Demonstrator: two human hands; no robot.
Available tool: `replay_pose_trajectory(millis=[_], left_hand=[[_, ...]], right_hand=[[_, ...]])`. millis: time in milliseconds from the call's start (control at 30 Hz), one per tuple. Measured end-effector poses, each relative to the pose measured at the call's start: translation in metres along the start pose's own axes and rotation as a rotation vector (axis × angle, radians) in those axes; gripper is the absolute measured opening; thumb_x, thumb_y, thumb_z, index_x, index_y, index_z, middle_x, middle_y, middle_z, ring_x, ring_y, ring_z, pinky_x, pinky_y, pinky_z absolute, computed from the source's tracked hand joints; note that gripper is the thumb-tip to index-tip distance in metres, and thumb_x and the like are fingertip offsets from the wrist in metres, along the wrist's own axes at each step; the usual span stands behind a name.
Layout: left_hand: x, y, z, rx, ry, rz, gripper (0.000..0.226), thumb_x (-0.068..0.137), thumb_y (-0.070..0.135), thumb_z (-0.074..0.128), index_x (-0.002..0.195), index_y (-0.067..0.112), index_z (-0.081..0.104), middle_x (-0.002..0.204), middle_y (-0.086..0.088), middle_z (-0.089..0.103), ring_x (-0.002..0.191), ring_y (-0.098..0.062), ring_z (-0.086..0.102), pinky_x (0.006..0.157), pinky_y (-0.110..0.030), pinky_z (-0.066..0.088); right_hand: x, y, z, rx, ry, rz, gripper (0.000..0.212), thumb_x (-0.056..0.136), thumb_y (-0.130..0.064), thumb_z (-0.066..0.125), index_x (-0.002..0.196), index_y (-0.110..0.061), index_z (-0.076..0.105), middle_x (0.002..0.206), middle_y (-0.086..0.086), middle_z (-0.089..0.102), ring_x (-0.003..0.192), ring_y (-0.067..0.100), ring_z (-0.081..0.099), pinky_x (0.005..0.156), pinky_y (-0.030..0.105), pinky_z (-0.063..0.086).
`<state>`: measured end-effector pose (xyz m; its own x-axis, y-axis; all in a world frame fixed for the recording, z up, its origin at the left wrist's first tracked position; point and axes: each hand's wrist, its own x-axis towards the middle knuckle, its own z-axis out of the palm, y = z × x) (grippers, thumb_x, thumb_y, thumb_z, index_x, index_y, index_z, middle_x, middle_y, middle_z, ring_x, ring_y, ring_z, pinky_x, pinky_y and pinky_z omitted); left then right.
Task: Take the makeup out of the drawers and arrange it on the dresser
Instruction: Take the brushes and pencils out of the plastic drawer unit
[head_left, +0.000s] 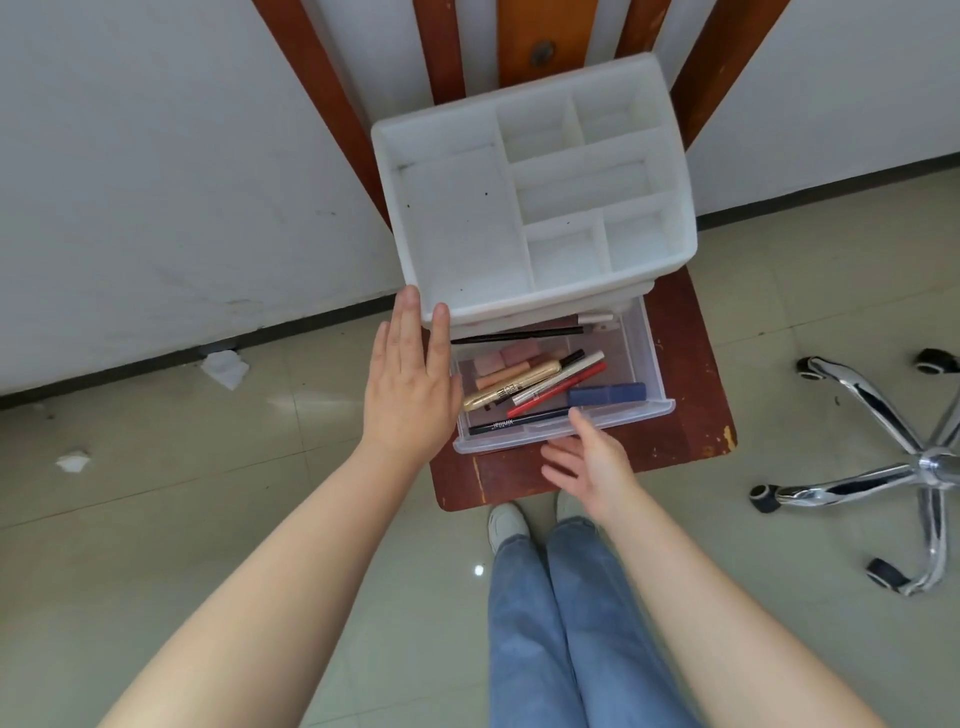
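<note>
Left grip: fingers straight and together, flat against the front left corner of the white organiser, holding nothing. Right grip: palm up, fingers loosely spread, thumb tip at the front lip of the pulled-out clear drawer; it holds nothing.

Makeup lies in the drawer, between the two grips and just beyond the right thumb: a dark pencil along the front wall, a blue tube nearest the right grip, a red pencil and a white pencil laid diagonally, a gold tube beside the left grip, pink blocks behind it, and a black pencil at the back under the organiser.

The organiser's top tray is divided into compartments. The unit stands on a brown wooden chair seat. Jeans and a light shoe show below; a chrome chair base stands at right on the tiled floor, with paper scraps at left by the wall.
</note>
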<state>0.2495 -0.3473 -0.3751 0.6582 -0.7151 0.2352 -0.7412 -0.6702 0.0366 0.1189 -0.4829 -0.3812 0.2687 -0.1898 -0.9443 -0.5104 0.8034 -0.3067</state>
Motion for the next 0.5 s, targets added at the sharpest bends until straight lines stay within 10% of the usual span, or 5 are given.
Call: replay_pose_trajectory(millis=[133, 333, 500], left_hand=[[-0.017, 0.017, -0.006, -0.046, -0.049, -0.02, 0.052, 0.078, 0.019, 0.041, 0.125, -0.001, 0.035, 0.13, -0.024, 0.03, 0.122, -0.037, 0.031, 0.099, -0.053, 0.035], [-0.019, 0.046, 0.001, -0.201, -0.451, -0.027, 0.043, 0.069, 0.007, 0.06, 0.111, 0.001, 0.055, 0.1, -0.016, 0.064, 0.09, -0.034, 0.062, 0.069, -0.035, 0.054], [0.022, 0.063, 0.015, -0.047, -0.649, -0.193, 0.052, 0.089, 0.016, 0.05, 0.136, 0.009, 0.03, 0.136, -0.009, 0.039, 0.127, -0.028, 0.036, 0.103, -0.037, 0.03]], right_hand=[[-0.026, -0.012, -0.01, -0.837, -0.024, -0.242, 0.02, 0.091, -0.017, 0.052, 0.106, -0.004, 0.058, 0.09, 0.005, 0.06, 0.078, 0.016, 0.058, 0.08, 0.031, 0.049], [0.002, -0.066, -0.024, -1.763, 0.022, -0.883, 0.036, 0.088, -0.011, 0.052, 0.123, -0.005, 0.052, 0.121, 0.013, 0.054, 0.114, 0.028, 0.046, 0.094, 0.033, 0.037], [0.032, -0.087, -0.014, -2.275, -0.049, -0.913, 0.058, 0.086, -0.019, 0.056, 0.138, -0.015, 0.03, 0.137, 0.012, 0.035, 0.127, 0.029, 0.034, 0.099, 0.04, 0.038]])
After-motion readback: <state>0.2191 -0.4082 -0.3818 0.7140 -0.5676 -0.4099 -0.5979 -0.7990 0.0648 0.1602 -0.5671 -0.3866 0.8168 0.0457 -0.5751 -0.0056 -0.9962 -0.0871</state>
